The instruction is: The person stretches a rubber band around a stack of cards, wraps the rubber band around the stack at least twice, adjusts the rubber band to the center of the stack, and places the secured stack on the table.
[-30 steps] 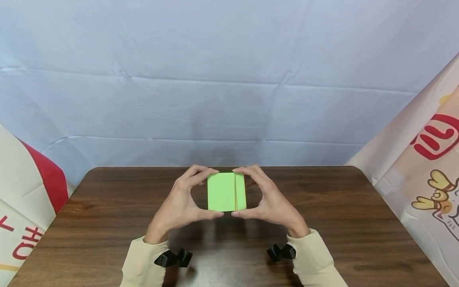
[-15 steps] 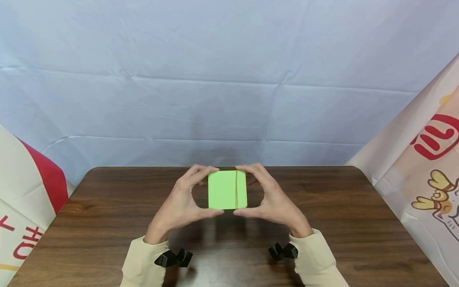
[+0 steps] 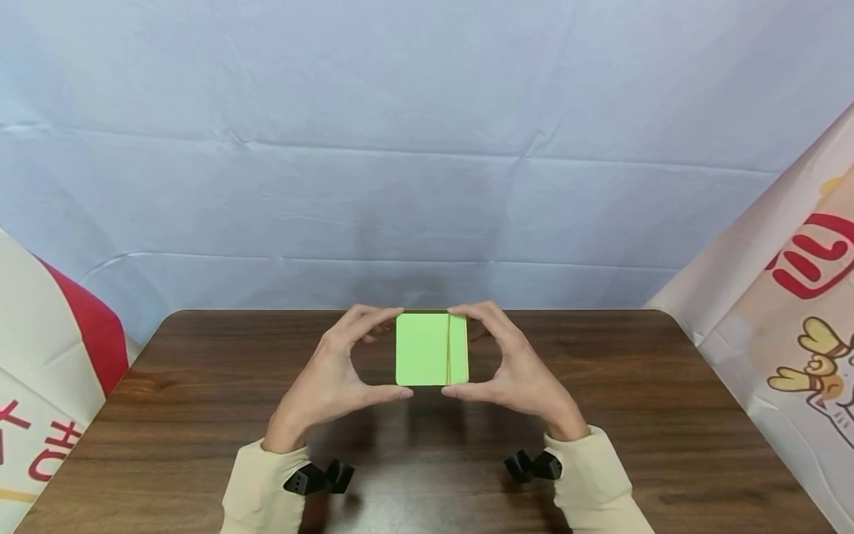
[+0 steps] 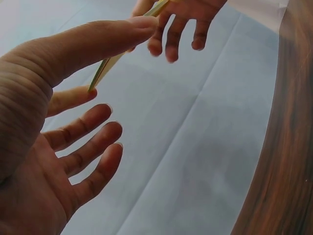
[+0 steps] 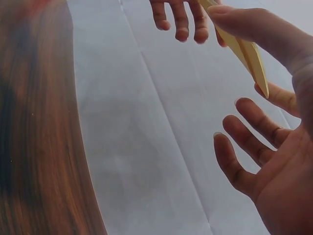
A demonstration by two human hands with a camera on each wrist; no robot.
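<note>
A thin green square (image 3: 422, 349) is held up above the brown wood-grain bench (image 3: 200, 415), near its far edge, between the person's two hands. The left hand (image 3: 331, 377) has its grip on the left part of the square, thumb at the near edge and index finger at the far edge; the left wrist view shows its other three fingers (image 4: 95, 147) apart from the square. The right hand (image 3: 523, 377) matches it on the right part, thumb and index finger pinching the near and far edges, its remaining fingers likewise off the square in the right wrist view. The two thumbs point toward each other, tips apart. A thin yellowish band (image 3: 449, 349) runs across the square from far edge to near edge, closer to the right hand, its strands slightly splayed. Cream sleeves (image 3: 263, 486) cover both forearms, a black device (image 3: 320, 478) at each wrist. Pale blue cloth (image 3: 400, 185) hangs behind the bench.
</note>
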